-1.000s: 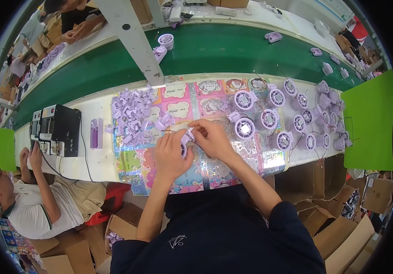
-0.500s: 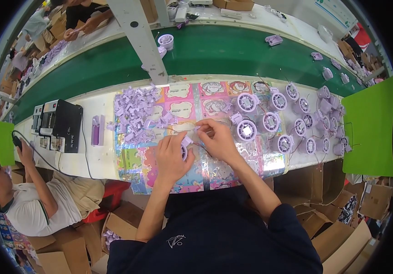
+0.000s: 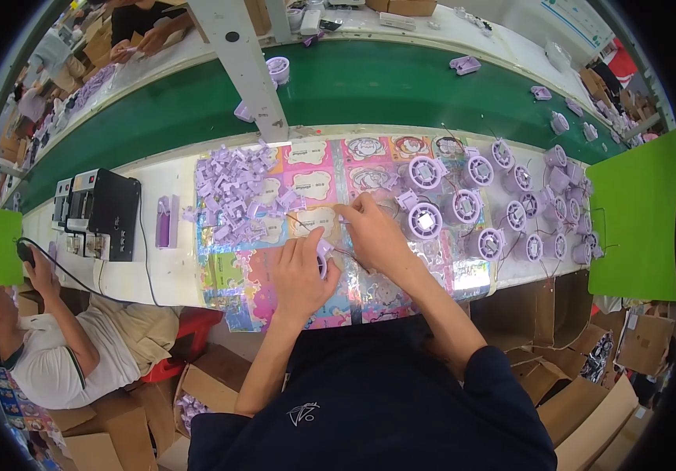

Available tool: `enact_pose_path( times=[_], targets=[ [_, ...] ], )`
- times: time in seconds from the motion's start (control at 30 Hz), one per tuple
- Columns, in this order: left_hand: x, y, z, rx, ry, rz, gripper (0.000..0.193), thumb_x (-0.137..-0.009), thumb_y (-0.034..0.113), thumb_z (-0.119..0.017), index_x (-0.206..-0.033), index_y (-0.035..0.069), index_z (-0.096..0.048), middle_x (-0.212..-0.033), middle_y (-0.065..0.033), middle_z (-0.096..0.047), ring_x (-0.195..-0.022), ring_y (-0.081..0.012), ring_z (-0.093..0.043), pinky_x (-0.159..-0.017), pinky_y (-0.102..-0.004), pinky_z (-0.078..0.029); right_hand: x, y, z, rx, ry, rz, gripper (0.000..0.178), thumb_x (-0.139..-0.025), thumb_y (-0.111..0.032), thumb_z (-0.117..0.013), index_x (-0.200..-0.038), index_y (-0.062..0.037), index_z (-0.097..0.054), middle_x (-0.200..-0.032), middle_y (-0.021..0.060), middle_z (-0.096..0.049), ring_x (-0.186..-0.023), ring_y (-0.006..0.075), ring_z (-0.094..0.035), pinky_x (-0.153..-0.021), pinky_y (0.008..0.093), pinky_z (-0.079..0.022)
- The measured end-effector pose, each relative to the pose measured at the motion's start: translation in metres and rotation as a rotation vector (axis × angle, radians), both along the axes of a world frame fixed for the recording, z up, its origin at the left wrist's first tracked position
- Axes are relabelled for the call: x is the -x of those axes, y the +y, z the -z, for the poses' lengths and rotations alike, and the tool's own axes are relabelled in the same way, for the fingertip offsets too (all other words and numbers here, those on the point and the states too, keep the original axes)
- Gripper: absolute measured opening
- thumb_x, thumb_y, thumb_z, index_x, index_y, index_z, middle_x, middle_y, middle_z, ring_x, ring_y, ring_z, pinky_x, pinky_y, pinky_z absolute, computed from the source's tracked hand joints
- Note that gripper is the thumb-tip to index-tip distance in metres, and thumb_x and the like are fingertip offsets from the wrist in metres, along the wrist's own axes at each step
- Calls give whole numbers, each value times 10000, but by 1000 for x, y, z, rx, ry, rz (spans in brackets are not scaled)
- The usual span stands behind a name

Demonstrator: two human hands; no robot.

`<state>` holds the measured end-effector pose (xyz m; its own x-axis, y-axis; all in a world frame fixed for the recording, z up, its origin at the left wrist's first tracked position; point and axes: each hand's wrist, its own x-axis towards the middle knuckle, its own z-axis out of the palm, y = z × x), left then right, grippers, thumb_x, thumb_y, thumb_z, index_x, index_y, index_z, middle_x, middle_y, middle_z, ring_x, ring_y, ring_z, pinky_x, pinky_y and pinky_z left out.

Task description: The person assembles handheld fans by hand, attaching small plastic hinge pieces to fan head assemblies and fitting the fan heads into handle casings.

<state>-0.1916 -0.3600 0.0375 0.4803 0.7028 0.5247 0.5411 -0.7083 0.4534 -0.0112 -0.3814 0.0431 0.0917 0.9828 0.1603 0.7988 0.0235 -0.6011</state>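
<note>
Nearest me, the worker's dark shirt [image 3: 369, 400] fills the lower middle, with open cardboard boxes [image 3: 212, 373] on the floor at either side. Above it, the left hand [image 3: 300, 275] curls round a lilac cup [image 3: 323, 265], fingers wrapped on it, low over the patterned mat [image 3: 330, 304]. Just beside it, the right hand [image 3: 377, 235] has its fingertips bunched together; I cannot tell whether they pinch a small piece or a wire. Thin dark wires [image 3: 351, 255] lie between the two hands.

The step in hand looks, to my eye, like fiddly fitting or wire handling on that one cup. The next move seems to call for a steady left grip and a fine touch from the right, with the wires clear of the fingers.

Beyond the hands, a heap of small lilac pieces [image 3: 232, 188] sits to the left, and wired lilac cups [image 3: 424, 221] stand or lie in loose rows to the right. A black machine [image 3: 118, 216] stands farther left, near a seated co-worker [image 3: 79, 337]. Past the table runs a green belt [image 3: 385, 78] with a few lilac parts on it.

Much is hard to make out. The left fingers cover most of the held cup, the right hand's own back hides its palm, a metal post [image 3: 244, 71] blocks part of the belt, and the far person at upper left is cut off.
</note>
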Motion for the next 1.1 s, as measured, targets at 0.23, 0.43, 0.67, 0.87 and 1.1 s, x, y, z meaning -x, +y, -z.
enact_pose_path(
  times=[0.23, 0.43, 0.67, 0.87, 1.1],
  targets=[
    [0, -1, -3, -15, -17, -6, 577, -709, 95, -699, -1261, 7, -557, -940, -130, -625, -849, -318, -605, -721, -418, -474, -3, 2, -11, -98, 112, -30, 247, -784, -18, -681, -1030, -37, -668, -942, 131, -653, -929, 317, -648, -778, 389, -549],
    [0, -3, 3, 2, -33, -1, 611, -692, 97, -731, -1270, 23, -547, -956, -139, -618, -861, -330, -604, -738, -435, -468, 22, 1, -2, -49, 940, 93, 196, -875, -82, -730, -1036, 1, -654, -912, 88, -679, -806, 158, -662, -759, 298, -548],
    [-4, -3, 7, -67, -59, -71, 578, -722, 111, -751, -1259, 41, -551, -1005, -144, -596, -872, -320, -610, -733, -426, -484, 38, -12, 3, 25, 739, 104, 271, -911, -103, -720, -1145, 28, -680, -898, 75, -681, -789, 115, -659, -711, 263, -541],
    [-2, -4, 7, -98, -50, -49, 554, -721, 119, -770, -1232, 58, -566, -1000, -136, -589, -867, -302, -612, -714, -408, -471, 30, -14, 5, 101, 747, 178, 297, -856, -151, -754, -1058, 63, -713, -884, 137, -668, -718, 200, -693, -668, 315, -555],
    [4, -3, 14, -203, -59, -5, 508, -716, 108, -768, -1182, 73, -568, -1011, -131, -589, -867, -299, -613, -708, -410, -465, 27, -9, 2, 247, 783, 58, 235, -905, -102, -721, -1086, 43, -684, -866, 64, -693, -758, 105, -658, -686, 244, -532]
  ],
)
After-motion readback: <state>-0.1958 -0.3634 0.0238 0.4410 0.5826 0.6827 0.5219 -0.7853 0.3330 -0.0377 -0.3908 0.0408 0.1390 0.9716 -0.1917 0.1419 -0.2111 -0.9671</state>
